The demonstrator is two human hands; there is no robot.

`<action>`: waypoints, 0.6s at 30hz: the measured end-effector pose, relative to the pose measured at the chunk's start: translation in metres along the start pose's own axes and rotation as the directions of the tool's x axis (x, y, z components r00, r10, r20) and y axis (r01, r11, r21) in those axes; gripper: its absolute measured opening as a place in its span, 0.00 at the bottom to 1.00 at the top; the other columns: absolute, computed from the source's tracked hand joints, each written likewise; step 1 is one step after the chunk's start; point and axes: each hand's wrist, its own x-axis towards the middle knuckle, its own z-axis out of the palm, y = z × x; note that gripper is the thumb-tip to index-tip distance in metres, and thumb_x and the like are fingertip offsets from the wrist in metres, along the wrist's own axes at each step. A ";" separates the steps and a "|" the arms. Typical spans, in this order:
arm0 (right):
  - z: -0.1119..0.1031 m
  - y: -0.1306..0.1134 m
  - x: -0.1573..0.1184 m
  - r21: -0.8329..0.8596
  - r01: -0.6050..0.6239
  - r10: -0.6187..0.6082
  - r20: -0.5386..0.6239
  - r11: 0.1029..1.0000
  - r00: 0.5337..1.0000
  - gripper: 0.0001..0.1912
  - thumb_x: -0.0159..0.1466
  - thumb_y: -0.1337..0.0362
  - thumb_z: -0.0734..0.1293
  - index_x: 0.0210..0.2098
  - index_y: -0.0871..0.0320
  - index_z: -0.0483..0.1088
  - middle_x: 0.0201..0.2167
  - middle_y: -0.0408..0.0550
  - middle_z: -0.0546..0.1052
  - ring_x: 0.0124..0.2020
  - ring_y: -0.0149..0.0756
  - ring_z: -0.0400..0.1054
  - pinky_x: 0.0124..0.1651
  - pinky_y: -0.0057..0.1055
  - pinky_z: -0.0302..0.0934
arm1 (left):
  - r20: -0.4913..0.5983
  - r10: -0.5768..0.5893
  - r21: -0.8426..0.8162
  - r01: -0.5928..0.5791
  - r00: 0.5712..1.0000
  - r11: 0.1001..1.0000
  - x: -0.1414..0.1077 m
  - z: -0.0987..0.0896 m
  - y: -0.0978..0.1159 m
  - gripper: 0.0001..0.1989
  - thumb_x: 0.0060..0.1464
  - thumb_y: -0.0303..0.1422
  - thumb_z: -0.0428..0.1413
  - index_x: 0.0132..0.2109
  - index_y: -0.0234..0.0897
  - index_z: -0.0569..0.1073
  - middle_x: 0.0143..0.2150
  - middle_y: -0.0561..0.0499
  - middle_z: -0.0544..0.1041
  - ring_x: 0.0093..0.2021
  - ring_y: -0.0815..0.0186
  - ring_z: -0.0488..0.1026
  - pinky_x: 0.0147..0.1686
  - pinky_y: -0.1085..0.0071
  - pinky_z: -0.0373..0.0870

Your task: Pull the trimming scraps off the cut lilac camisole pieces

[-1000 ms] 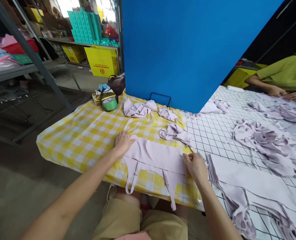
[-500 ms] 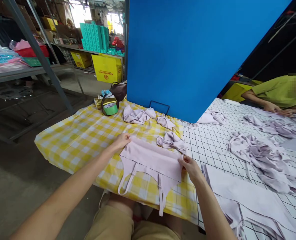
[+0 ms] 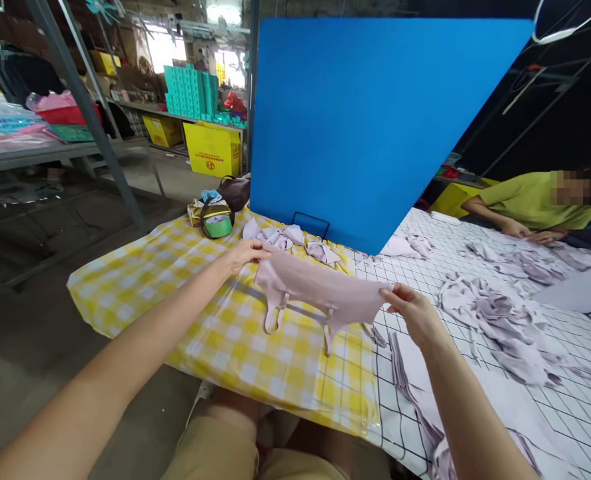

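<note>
A pale pink cropped camisole (image 3: pixel 320 283) is stretched sideways between my hands, raised a little over the yellow checked cloth (image 3: pixel 175 280). Its thin straps dangle toward me. My left hand (image 3: pixel 245 257) pinches one end of the band, and my right hand (image 3: pixel 415 310) pinches the other end between thumb and fingers. Behind the camisole lie small crumpled pale pink garments (image 3: pixel 278 237). Close to my right forearm is a flat stack of the same pale fabric (image 3: pixel 480 387).
A big blue board (image 3: pixel 365 127) stands across the table's back. Green tape (image 3: pixel 218 227) lies at the far left. Crumpled garments (image 3: pixel 500 313) cover part of the white grid cloth (image 3: pixel 395 427). At right, a person in a green shirt (image 3: pixel 520 193) handles fabric.
Both hands have lifted the camisole off the checked cloth and moved it away from me, with my right hand shifting outward. My view has tilted up slightly.
</note>
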 end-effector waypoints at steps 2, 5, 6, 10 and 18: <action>-0.004 -0.015 0.005 -0.004 0.079 -0.079 -0.052 0.997 0.995 0.19 0.39 0.51 0.73 0.19 0.57 0.66 0.20 0.42 0.70 0.24 0.30 0.60 0.26 0.28 0.56 | -0.070 0.091 -0.003 -0.092 0.993 0.996 0.006 0.001 0.014 0.15 0.28 0.34 0.66 0.27 0.32 0.74 0.25 0.53 0.73 0.27 0.70 0.68 0.30 0.74 0.64; -0.008 -0.028 0.001 -0.069 0.211 -0.217 -0.091 0.975 0.972 0.15 0.45 0.53 0.72 0.22 0.56 0.67 0.20 0.42 0.69 0.24 0.30 0.61 0.27 0.28 0.58 | -0.155 0.240 0.053 -0.234 0.958 0.971 0.004 0.000 0.027 0.14 0.30 0.35 0.65 0.26 0.32 0.73 0.23 0.55 0.71 0.26 0.70 0.67 0.30 0.73 0.64; -0.009 -0.028 -0.005 -0.117 0.235 -0.246 -0.086 0.965 0.965 0.14 0.47 0.53 0.71 0.23 0.56 0.68 0.21 0.42 0.70 0.24 0.31 0.62 0.27 0.28 0.58 | -0.158 0.289 0.097 -0.277 0.944 0.956 -0.001 -0.002 0.028 0.14 0.32 0.36 0.64 0.27 0.32 0.73 0.23 0.55 0.71 0.27 0.69 0.68 0.31 0.72 0.64; -0.006 0.001 -0.049 -0.350 0.283 -0.271 0.085 0.893 0.959 0.12 0.53 0.52 0.66 0.29 0.55 0.70 0.32 0.49 0.76 0.28 0.37 0.67 0.26 0.31 0.62 | 0.069 0.455 0.349 -0.449 0.888 0.822 -0.048 -0.011 0.002 0.07 0.40 0.33 0.60 0.29 0.34 0.74 0.35 0.50 0.75 0.40 0.63 0.71 0.44 0.67 0.65; 0.001 0.110 -0.140 -0.464 0.502 -0.258 0.493 0.730 0.831 0.07 0.55 0.69 0.59 0.27 0.53 0.66 0.39 0.49 0.76 0.41 0.40 0.71 0.39 0.34 0.68 | 0.351 0.153 0.676 -0.363 0.924 0.641 -0.163 -0.012 -0.100 0.12 0.44 0.20 0.50 0.30 0.40 0.73 0.45 0.52 0.75 0.55 0.62 0.65 0.56 0.63 0.56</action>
